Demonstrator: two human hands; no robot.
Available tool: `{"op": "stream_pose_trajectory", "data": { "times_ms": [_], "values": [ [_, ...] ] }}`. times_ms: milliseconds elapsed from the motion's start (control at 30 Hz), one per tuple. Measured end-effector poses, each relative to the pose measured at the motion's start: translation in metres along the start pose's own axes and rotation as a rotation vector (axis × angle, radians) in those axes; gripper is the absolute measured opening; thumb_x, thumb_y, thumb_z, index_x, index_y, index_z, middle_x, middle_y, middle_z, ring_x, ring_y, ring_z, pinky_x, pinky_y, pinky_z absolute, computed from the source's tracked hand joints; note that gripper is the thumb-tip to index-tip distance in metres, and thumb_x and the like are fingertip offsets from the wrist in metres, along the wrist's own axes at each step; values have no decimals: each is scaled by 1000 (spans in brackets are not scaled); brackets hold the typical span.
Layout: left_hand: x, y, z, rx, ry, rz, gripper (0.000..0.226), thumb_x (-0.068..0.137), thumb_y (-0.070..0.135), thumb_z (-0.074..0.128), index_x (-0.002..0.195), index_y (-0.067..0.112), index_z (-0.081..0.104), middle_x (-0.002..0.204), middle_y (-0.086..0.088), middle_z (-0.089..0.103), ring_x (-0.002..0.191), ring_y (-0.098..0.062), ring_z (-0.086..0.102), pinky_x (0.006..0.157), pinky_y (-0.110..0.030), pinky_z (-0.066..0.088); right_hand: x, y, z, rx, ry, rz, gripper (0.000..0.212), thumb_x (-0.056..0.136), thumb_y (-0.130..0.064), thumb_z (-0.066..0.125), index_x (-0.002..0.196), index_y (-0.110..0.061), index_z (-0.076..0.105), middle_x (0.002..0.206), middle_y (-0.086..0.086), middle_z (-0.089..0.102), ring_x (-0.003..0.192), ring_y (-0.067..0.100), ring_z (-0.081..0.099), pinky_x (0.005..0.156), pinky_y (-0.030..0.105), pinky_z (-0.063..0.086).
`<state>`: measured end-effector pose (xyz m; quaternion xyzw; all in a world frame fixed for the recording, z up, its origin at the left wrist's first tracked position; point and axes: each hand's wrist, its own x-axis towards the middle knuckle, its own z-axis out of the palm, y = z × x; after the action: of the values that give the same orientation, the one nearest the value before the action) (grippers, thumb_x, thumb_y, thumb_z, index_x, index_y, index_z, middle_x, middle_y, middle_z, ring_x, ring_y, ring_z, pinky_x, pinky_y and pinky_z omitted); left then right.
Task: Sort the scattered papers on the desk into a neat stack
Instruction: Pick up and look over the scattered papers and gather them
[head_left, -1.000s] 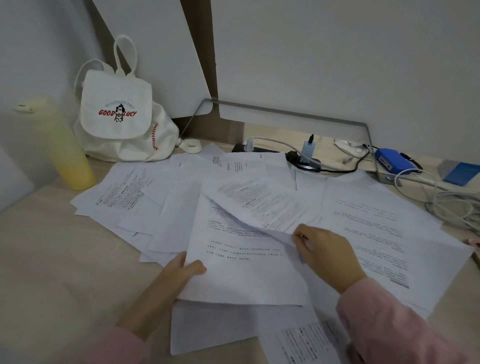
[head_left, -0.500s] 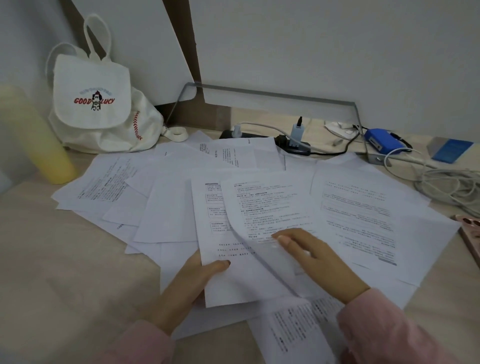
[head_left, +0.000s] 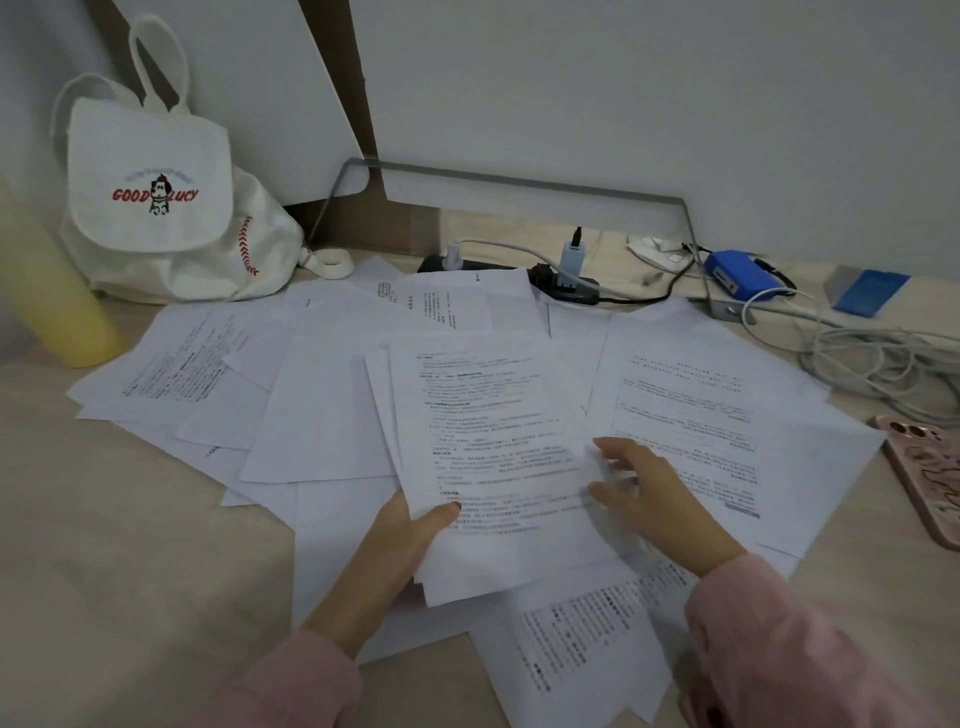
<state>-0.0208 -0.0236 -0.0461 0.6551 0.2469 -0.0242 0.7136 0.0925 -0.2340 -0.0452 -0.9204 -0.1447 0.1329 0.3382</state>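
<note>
Early stage of sorting. The left hand clamps the lower left edge of a small bundle of white printed sheets, thumb on top and fingers hidden beneath; only a few pages appear gathered, their edges not yet squared. The right hand lies spread and unclenched at the bundle's right edge, fingertips touching the top page, grasping nothing. Most of the task is judged to remain: loose white sheets fan out across the pale wooden desk, to the left, behind and to the right of the bundle, and one printed page lies beneath the right wrist. A pink-cased phone lies just beside the rightmost sheets.
</note>
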Motion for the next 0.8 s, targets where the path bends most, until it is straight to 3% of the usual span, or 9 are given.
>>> {"op": "stream_pose_trajectory", "data": {
  "times_ms": [67, 200, 300, 367, 433, 533, 667, 800],
  "values": [
    [1, 0, -1, 66, 35, 25, 32, 91, 6, 52, 121, 17, 52, 106, 4, 62, 94, -13, 60, 81, -20, 48, -1, 4, -8, -47, 65, 3, 54, 85, -24, 63, 135, -17, 43, 136, 8, 47, 125, 24, 41, 101, 31, 34],
    [4, 1, -12, 96, 140, 80, 33, 93, 6, 48, 125, 14, 51, 111, -3, 59, 100, -20, 55, 89, -29, 40, -8, 26, -25, -365, 77, 54, 79, 79, -51, 62, 144, -20, 29, 152, 7, 25, 140, 27, 22, 113, 36, 20],
    [8, 2, -21, 68, 212, 110, 36, 94, 5, 47, 129, 8, 50, 110, -3, 57, 100, -20, 54, 89, -29, 38, -14, 39, -28, -524, 35, 16, 80, 79, -60, 54, 143, -21, 27, 152, 2, 27, 139, 23, 26, 111, 33, 26],
    [10, 0, -24, 60, 245, 111, 36, 94, 5, 46, 129, 8, 50, 110, -3, 57, 102, -21, 54, 88, -29, 38, -16, 41, -29, -597, 117, -19, 66, 82, -56, 53, 137, -21, 39, 142, 0, 43, 128, 21, 42, 97, 33, 41],
    [11, -1, -24, 63, 260, 104, 35, 94, 6, 46, 128, 10, 51, 109, -3, 58, 105, -23, 55, 88, -30, 39, -17, 40, -29, -637, 200, -84, 47, 84, -45, 57, 121, -15, 55, 120, 5, 62, 103, 27, 60, 76, 35, 51],
    [10, -5, -23, 62, 272, 110, 37, 93, 5, 47, 129, 11, 47, 109, -1, 56, 104, -21, 53, 86, -29, 37, -19, 42, -24, -749, 295, -241, 29, 77, -31, 59, 99, -13, 59, 91, 10, 71, 69, 30, 66, 51, 32, 51],
    [9, -5, -25, 63, 270, 159, 55, 90, -4, 49, 138, 16, 33, 118, 1, 49, 109, -18, 49, 88, -27, 35, -17, 35, -26, -551, 304, -87, 36, 85, -41, 60, 110, -16, 64, 108, 4, 68, 94, 27, 65, 72, 33, 49],
    [10, -7, -26, 15, 280, 186, 76, 88, -8, 49, 146, 26, 15, 138, 0, 36, 127, -18, 39, 109, -35, 32, -12, 33, -33, -493, 286, -48, 28, 88, -40, 55, 103, -20, 65, 105, -3, 65, 96, 19, 60, 73, 30, 46]
  ]
}}
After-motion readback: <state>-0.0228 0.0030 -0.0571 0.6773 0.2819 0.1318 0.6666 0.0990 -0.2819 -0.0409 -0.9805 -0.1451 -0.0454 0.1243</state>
